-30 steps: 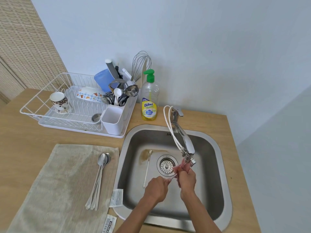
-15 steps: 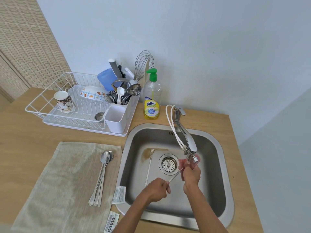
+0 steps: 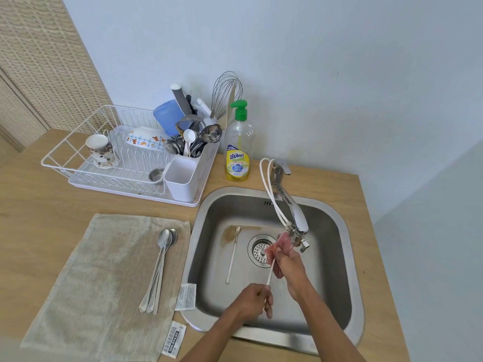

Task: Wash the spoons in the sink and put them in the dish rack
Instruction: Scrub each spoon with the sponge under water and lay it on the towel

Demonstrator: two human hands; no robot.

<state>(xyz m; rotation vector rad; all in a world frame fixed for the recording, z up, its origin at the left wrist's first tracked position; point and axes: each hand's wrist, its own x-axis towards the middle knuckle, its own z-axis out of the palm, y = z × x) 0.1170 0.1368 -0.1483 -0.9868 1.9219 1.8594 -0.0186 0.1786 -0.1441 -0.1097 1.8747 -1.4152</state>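
Observation:
Over the steel sink [image 3: 347, 257], my left hand [image 3: 254, 300] pinches the handle end of a thin spoon [image 3: 270, 274]. The spoon's bowl end is hidden inside a pink mesh scrubber [image 3: 281, 244], which my right hand [image 3: 290, 263] grips just below the tap spout [image 3: 296, 226]. A second long spoon [image 3: 232, 254] lies on the sink floor left of the drain [image 3: 260, 250]. Several clean-looking spoons [image 3: 159, 267] lie together on the beige towel [image 3: 91, 283]. The white dish rack [image 3: 86, 163] stands at the back left with a cutlery holder [image 3: 181, 178].
A dish soap bottle [image 3: 238, 150] stands behind the sink. The rack holds a patterned mug [image 3: 100, 151], a plate, a whisk and other utensils. Two paper labels [image 3: 185, 296] lie at the towel's right edge. Bare wooden counter runs right of the sink.
My hands have drawn apart along the spoon: the left slid back toward me down the handle, while the right stays with the scrubber under the tap. The view shifted slightly.

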